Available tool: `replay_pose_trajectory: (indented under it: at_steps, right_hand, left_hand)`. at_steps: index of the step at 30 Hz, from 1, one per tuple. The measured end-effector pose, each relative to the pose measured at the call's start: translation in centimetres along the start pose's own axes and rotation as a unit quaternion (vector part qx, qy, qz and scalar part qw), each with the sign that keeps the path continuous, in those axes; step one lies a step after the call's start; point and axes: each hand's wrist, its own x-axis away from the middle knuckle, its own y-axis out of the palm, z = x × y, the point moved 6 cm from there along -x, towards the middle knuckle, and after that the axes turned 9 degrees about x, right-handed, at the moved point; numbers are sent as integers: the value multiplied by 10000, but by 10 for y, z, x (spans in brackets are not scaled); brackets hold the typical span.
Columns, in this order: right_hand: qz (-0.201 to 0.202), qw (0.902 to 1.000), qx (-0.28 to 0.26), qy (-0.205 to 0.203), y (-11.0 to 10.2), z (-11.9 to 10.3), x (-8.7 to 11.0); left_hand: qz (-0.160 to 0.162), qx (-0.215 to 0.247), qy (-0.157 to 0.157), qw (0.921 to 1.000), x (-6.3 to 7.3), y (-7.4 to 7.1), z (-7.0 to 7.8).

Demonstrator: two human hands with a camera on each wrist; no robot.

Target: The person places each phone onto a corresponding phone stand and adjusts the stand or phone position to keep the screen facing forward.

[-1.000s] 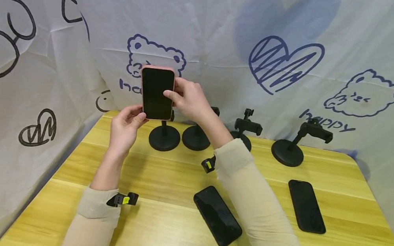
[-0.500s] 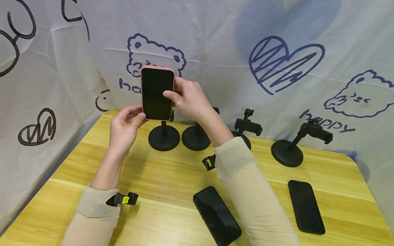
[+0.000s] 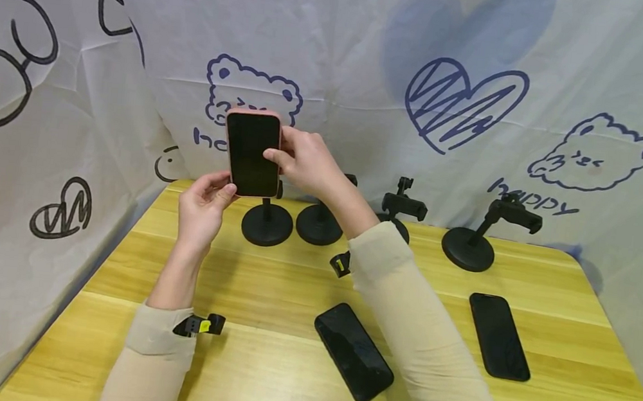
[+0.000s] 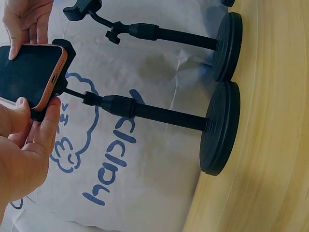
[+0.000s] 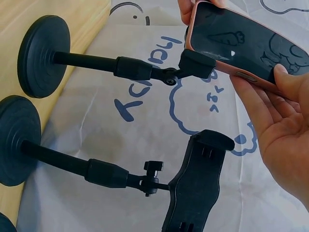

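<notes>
Phone with dark glass and a pink case (image 3: 247,154) sat at ten o'clock in the head view, a shade nearer nine o'clock and lower than half a second before — seemingly a fine adjustment against the black plastic clamp (image 4: 66,50) of a round-based black stand (image 3: 266,226). The left hand (image 3: 201,205) pinched the phone's seven o'clock corner; the right hand (image 3: 313,164) pinched its three o'clock edge. Whether it was fully seated could not be told — judging by both grips, the mounting was probably unfinished.
</notes>
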Motion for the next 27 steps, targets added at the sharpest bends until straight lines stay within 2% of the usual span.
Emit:
replay_pose_trajectory:
  at_steps: [14,27]
  right_hand:
    - [123,9996,-238,41,5,6,4]
    - [185,9998,-112,33,6,7,4]
  left_hand:
    - [37,74,-28,10000,0,-1,-2]
    - [6,157,45,9999,-1,-1,-3]
